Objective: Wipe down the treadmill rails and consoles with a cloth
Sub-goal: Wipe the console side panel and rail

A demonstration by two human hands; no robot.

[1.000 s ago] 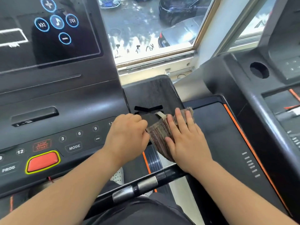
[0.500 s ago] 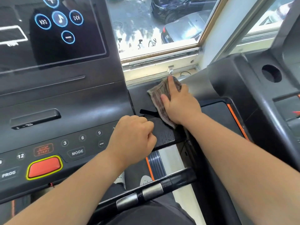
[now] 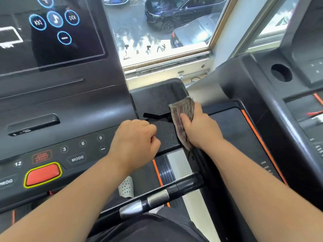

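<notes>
A striped brownish cloth (image 3: pixel 182 111) lies folded over the right edge of the black side tray (image 3: pixel 157 100) of the treadmill console (image 3: pixel 66 105). My right hand (image 3: pixel 201 128) grips the cloth, thumb on top and fingers wrapped down the tray's outer side. My left hand (image 3: pixel 136 140) rests as a fist on the console's right end, beside the tray, holding nothing. The black handrail (image 3: pixel 157 198) with metal sensor grips runs below my arms.
The touch screen (image 3: pixel 52 28) and the keypad with a red stop button (image 3: pixel 42 174) fill the left. A second treadmill (image 3: pixel 262 105) with a cup hole stands close on the right. A window (image 3: pixel 166 32) lies ahead. A white shoe (image 3: pixel 126 186) shows on the belt below.
My right hand with the cloth has slid back from the tray's far end toward me and onto its right edge. My left hand has stayed put.
</notes>
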